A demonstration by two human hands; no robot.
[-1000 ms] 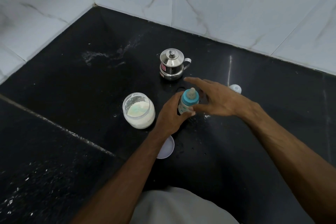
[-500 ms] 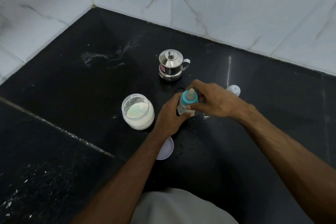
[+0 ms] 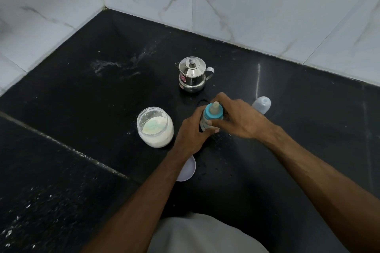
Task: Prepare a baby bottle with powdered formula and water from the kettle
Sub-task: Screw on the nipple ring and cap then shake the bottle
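Our left hand grips the upright baby bottle while our right hand fingers pinch its teal collar directly above.

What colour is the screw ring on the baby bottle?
Teal blue: the ring below the nipple, seen in the head view.

I am seeing the black table carrying a steel kettle, an open powder jar, a white lid and a clear cap, all sitting apart.
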